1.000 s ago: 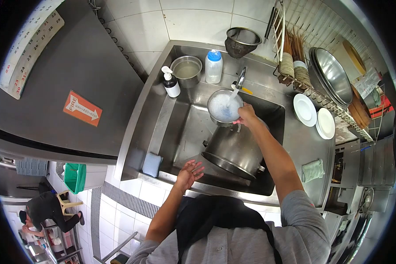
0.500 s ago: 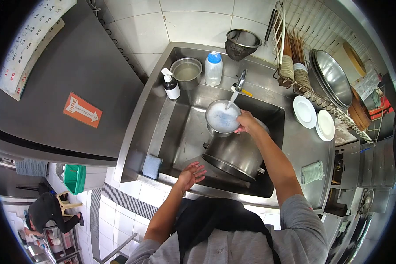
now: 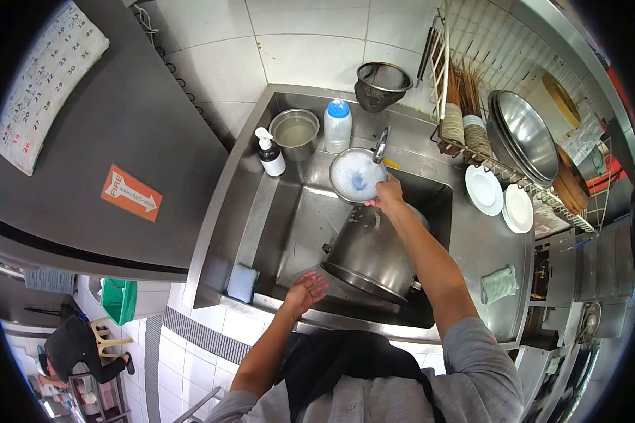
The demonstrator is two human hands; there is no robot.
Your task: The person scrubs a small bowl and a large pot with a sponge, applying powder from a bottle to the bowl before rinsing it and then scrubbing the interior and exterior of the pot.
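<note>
My right hand (image 3: 386, 195) grips the rim of a small metal pot (image 3: 340, 194) at its right side. White suds fill this pot, and something bluish shows in them. The faucet (image 3: 381, 144) has its spout right over the pot's rim. Below it, a large steel stockpot (image 3: 374, 247) lies on its side in the sink (image 3: 289, 233). My left hand (image 3: 306, 293) is open and holds nothing, palm up, over the sink's front edge, left of the stockpot's mouth.
Behind the sink stand a pump bottle (image 3: 271, 154), a metal pot of cloudy liquid (image 3: 294, 134) and a blue-capped bottle (image 3: 338, 127). A blue sponge (image 3: 243, 283) lies front left. White plates (image 3: 484, 190) and a folded cloth (image 3: 499, 285) lie right. A person (image 3: 77, 345) is far left.
My right hand has moved the small pot toward the back, up close to the faucet. The water stream seen earlier is no longer visible. My left hand stays open near the same place.
</note>
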